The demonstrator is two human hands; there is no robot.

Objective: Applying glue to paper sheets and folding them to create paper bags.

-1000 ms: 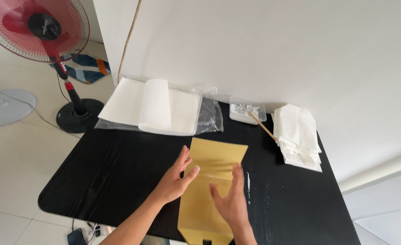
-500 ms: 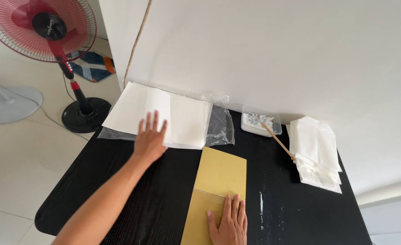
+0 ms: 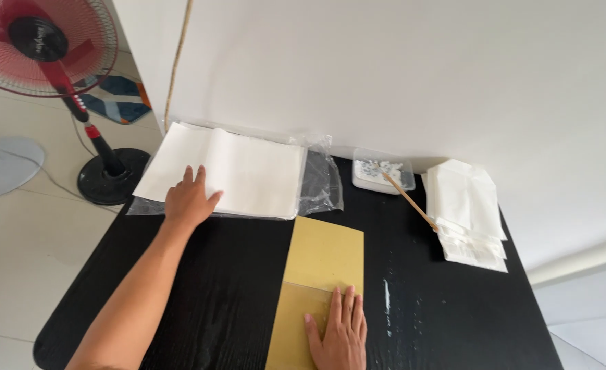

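Head view: left hand [image 3: 190, 200] flat on white sheets [image 3: 231, 170], right hand [image 3: 339, 334] flat on yellow envelope [image 3: 322, 270].

Left hand open, fingers spread, palm down on the near left corner of the sheets, gripping nothing; the stack sits in clear plastic [image 3: 320, 185] running right of the hand. Right hand open, fingers together, pressing the envelope's lower part, nothing grasped; the envelope stretches away from the fingertips toward the sheets, on a black table [image 3: 227, 288]. Beyond and right of the right hand: small tray [image 3: 383, 171], wooden stick [image 3: 410, 203], white bags [image 3: 467, 212]. Red fan [image 3: 42, 41] far left of the left hand.
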